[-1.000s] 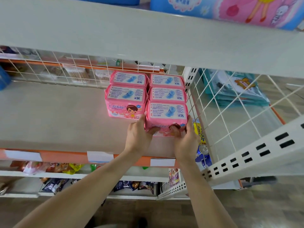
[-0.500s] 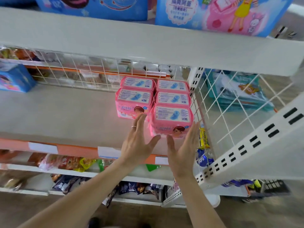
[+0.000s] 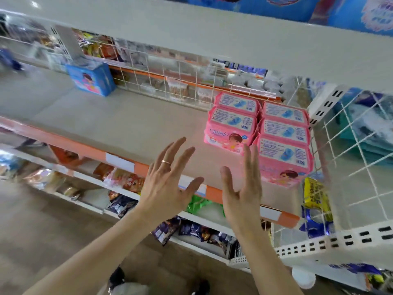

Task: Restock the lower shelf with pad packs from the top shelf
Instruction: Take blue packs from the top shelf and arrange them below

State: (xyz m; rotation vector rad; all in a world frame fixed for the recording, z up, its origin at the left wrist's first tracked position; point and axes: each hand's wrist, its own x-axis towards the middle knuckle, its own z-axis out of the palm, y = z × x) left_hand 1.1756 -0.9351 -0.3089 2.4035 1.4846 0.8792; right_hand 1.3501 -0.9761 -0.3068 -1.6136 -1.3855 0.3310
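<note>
With left hand [image 3: 168, 184] and right hand [image 3: 244, 192] spread and empty, the pink pad packs [image 3: 261, 133] sit on the lower shelf [image 3: 127, 124] just beyond the right fingertips [image 3: 252, 156]; probably light and soft (slick film wrap), so clasp opposite sides.

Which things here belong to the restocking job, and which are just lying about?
Job: pink packs, shelf, left hand, right hand.
Lying about: blue box, yellow packet, snack bags.
</note>
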